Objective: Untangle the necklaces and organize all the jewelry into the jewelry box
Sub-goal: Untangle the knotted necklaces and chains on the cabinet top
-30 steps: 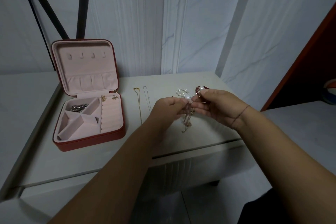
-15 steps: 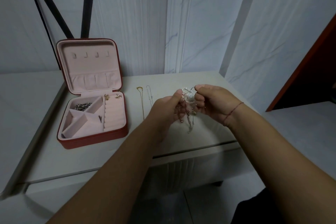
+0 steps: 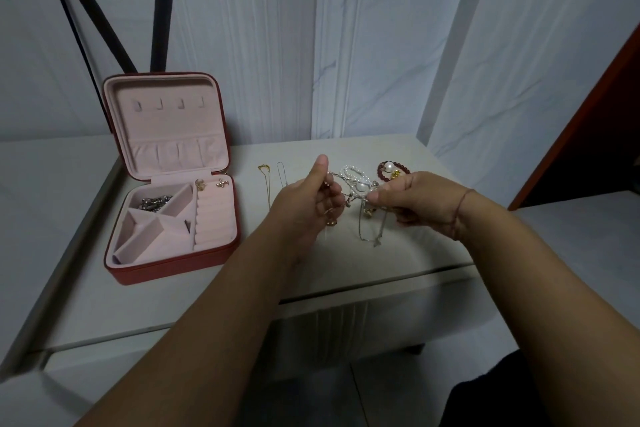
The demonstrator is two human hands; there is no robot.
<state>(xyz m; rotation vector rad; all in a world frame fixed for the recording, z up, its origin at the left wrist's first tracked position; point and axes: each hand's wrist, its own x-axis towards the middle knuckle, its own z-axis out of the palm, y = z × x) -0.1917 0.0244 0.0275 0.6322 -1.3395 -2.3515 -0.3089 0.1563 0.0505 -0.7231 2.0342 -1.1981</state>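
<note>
Between both hands' fingers, tangled necklaces

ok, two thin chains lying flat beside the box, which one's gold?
The gold chain, the one nearer the jewelry box; the silver chain lies beside it, closer to the left hand.

Pale, marble-veined wall panels fill the upper frame. Two black bars lean at upper left. A red-brown panel edges the right side. The white table sits lower centre in dim light.
</note>
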